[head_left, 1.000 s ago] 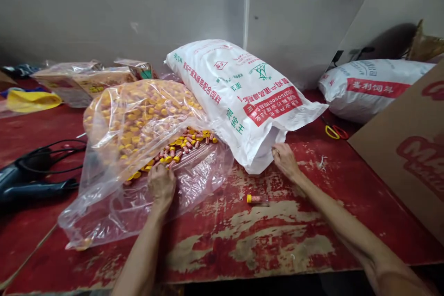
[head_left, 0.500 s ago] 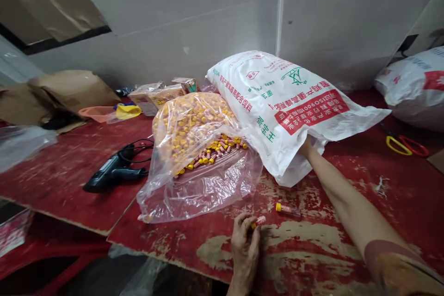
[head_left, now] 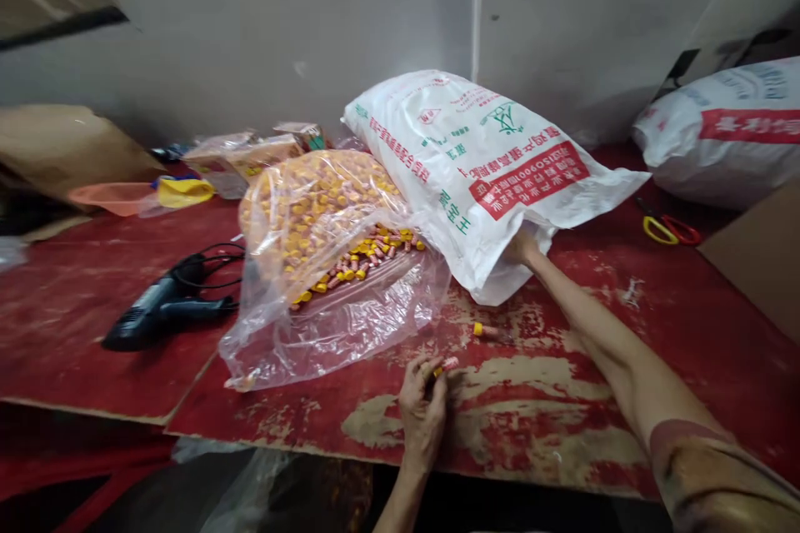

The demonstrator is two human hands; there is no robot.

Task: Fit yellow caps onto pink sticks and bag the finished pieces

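While the sack [head_left: 478, 175] half hid the right hand [head_left: 520, 246], grip untellable, the bag [head_left: 391, 316] beyond-left of the left hand [head_left: 422, 406] held heaps of vials [head_left: 368, 254], seemingly mostly undone; a tube [head_left: 489, 331] sat out ahead-right of that hand, which pinched one vial [head_left: 449, 364].

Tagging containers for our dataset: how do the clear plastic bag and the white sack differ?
The clear plastic bag is see-through, showing yellow-capped tubes; the white sack is opaque, hiding its contents. The white sack carries red and green print; none shows on the clear plastic bag. The right hand is in the white sack's mouth; no hand is in the clear plastic bag. Both lie on the red table.
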